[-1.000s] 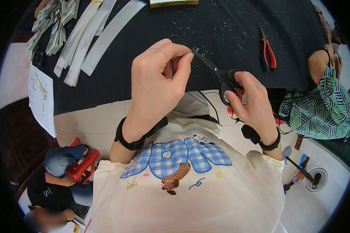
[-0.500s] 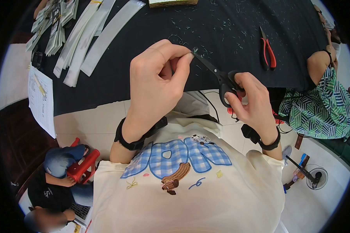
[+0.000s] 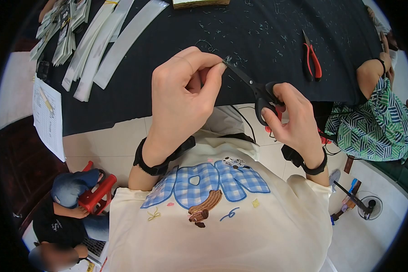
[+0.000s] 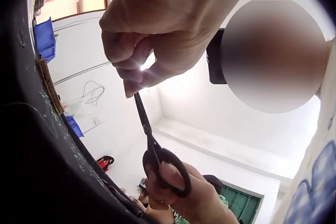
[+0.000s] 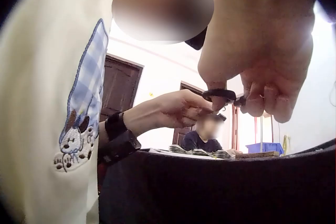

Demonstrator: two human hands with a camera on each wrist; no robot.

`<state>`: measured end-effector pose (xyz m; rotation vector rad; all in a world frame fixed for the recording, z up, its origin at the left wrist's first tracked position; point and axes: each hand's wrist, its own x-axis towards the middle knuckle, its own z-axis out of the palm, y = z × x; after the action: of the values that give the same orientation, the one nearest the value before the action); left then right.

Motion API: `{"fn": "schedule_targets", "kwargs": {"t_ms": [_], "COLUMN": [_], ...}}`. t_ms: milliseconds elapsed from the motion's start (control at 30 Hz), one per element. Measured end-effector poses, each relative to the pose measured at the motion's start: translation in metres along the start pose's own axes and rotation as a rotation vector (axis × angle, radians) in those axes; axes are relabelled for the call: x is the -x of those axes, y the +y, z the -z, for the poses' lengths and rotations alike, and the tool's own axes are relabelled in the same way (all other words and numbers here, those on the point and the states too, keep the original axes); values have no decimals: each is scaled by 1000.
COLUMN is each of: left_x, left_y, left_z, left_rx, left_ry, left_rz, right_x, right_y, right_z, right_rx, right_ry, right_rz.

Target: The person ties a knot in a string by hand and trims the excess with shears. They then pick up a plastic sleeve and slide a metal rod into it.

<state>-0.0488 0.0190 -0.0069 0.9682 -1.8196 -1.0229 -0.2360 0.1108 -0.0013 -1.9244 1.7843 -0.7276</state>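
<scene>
My left hand (image 3: 183, 88) is raised over the front edge of the black-covered table. Its thumb and index fingertip pinch a tiny greenish, thread-like bit (image 3: 228, 59), mostly hidden by the fingers. Black scissors (image 3: 251, 83) reach in from the right, their narrow tip right at that pinch. My right hand (image 3: 294, 113) grips the scissors, thumb and fingers at the handle loops. In the left wrist view the blades (image 4: 140, 111) look nearly closed and point up at the left fingertips.
Green clippings (image 3: 260, 28) litter the black cloth (image 3: 276, 68). Red-handled pliers (image 3: 317, 68) lie to the right. Long pale strips (image 3: 131, 41) and banded bundles (image 3: 65, 45) lie at the left, above a written sheet (image 3: 50, 122). Other people sit at both sides.
Both hands and the scissors stay almost where they were, with only slight shifts. The person at the right edge has moved an arm a little.
</scene>
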Motion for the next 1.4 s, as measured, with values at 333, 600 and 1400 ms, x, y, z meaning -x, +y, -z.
{"fn": "schedule_targets", "kwargs": {"t_ms": [333, 600, 1400], "left_x": [0, -4, -7], "left_y": [-3, -5, -6], "left_z": [2, 3, 2], "left_rx": [-24, -3, -46], "left_ry": [-5, -3, -8], "left_rz": [13, 41, 19], "right_x": [-2, -3, -9], "right_y": [3, 3, 6], "right_z": [-4, -8, -13], "right_rx": [-35, -111, 12], "right_ry": [-6, -16, 15], "right_rz": [5, -48, -25]}}
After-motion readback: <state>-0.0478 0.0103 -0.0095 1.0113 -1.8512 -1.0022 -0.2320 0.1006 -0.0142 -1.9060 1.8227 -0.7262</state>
